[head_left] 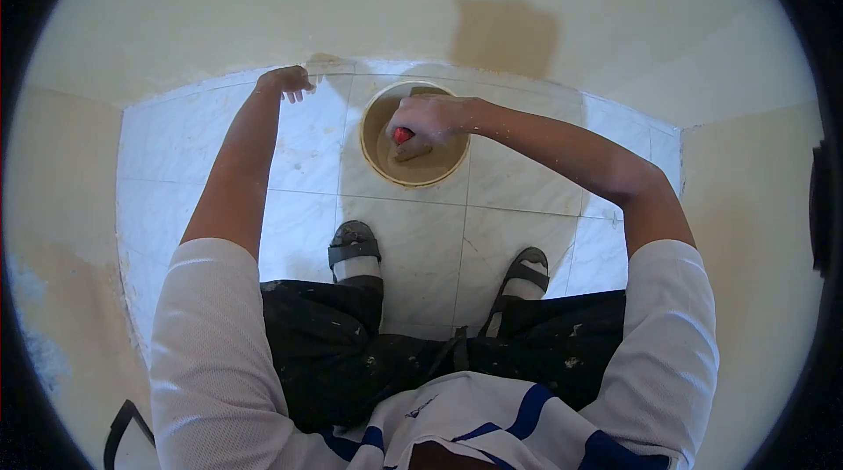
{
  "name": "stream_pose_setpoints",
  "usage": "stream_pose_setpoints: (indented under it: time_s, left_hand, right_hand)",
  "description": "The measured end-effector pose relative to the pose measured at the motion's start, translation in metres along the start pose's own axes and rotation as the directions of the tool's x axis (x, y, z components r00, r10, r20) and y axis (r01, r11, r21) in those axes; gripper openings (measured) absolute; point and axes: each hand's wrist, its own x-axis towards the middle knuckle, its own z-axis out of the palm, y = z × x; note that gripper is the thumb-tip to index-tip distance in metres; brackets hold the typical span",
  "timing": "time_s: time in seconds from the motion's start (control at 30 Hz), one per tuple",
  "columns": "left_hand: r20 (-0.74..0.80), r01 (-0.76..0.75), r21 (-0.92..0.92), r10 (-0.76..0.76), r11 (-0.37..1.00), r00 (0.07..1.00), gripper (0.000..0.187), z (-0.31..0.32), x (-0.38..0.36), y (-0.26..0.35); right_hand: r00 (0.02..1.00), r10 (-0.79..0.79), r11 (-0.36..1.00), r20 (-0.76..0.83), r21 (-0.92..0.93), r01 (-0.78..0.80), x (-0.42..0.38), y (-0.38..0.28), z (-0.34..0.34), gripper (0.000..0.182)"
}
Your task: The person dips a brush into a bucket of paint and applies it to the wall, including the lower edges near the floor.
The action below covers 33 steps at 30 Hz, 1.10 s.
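bucket (367,143): cream-yellow rim, just above the centre of the frame; tan-brown mix inside
tool handle (402,134): bright red, gripped in the right hand (430,117); tan-smeared blade below it
floor tiles (421,233): glossy white with faint grey veining and thin grey joints; pale splashes in the upper left
wall (263,4): cream across the top of the frame; one darker tan rectangular patch (505,35) at upper right of centre
sandals (353,246): dark grey straps over white socks
trousers (334,338): black, flecked with pale spots
shirt (211,356): white, with blue stripes at the bottom of the frame
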Motion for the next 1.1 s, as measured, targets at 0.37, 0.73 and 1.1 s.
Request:
stream_pose_setpoints:
  time_s: [0.37, 0.73, 1.1]
  left_hand:
    - [0.005, -0.033, -0.006, 0.033, 0.999, 0.999, 0.045, -0.001, 0.006, -0.005]
    - [-0.014, -0.041, 0.023, 0.042, 0.999, 0.999, 0.043, -0.004, 0.005, 0.003]
    - [-0.023, -0.034, 0.032, 0.035, 0.999, 0.999, 0.039, -0.01, -0.003, -0.01]
  right_hand:
    - [0.998, -0.003, 1.0, -0.06, -0.011, 0.003, -0.004, 0.002, 0.008, 0.037]
    - [0.999, 0.029, 0.999, -0.013, -0.026, -0.03, -0.002, 0.003, 0.004, 0.028]
    - [0.992, -0.033, 0.998, -0.124, -0.065, 0.025, -0.018, -0.019, -0.048, 0.015]
